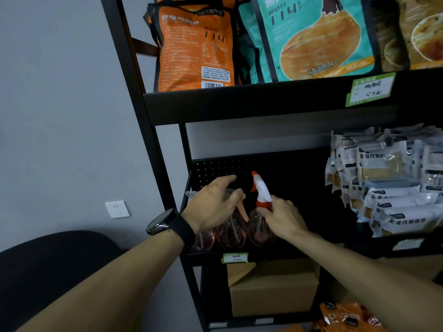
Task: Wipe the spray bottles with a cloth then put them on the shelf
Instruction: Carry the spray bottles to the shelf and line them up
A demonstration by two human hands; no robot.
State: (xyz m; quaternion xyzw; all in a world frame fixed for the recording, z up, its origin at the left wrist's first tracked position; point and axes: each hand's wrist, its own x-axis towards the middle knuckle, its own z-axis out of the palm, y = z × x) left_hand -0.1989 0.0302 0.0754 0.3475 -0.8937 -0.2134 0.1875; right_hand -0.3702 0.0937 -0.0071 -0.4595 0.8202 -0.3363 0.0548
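Observation:
Three clear pinkish spray bottles stand in a row on the left end of the black middle shelf (242, 254). The right bottle (260, 230) has a white and orange spray head. My right hand (281, 218) grips its neck just under the head. My left hand (215, 204), a black watch on its wrist, lies over the spray head of the middle bottle (231, 232), fingers loosely curved around it. The left bottle (203, 239) is mostly hidden behind my left wrist. No cloth is in view.
Orange bags (194, 46) and teal bags (318, 37) fill the upper shelf. White food packets (388, 183) crowd the right of the middle shelf. A cardboard box (273, 291) sits below. A grey wall with a socket (117, 209) and a dark chair (55, 267) lie to the left.

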